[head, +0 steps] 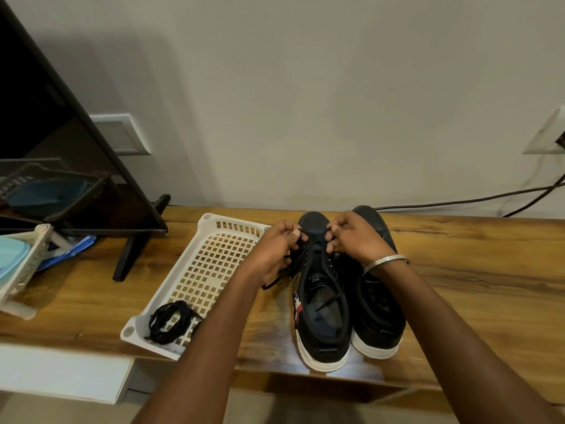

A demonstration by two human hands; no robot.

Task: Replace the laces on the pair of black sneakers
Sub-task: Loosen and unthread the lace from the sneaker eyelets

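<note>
Wooden table (pixel 458 270) — black sneakers (pixel 321 301) lie lengthwise, toes toward wall.

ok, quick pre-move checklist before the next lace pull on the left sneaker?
1. Left hand grip on the lace: ok, pinched near the toe eyelets.
2. Right hand grip on the lace: ok.
3. Left sneaker flat on the table: ok.
4. Right sneaker out of the way: not ok, touching the left one.
5. Spare laces in the white tray: ok.
6. Which eyelets are threaded: cannot tell, hands cover them.
</note>
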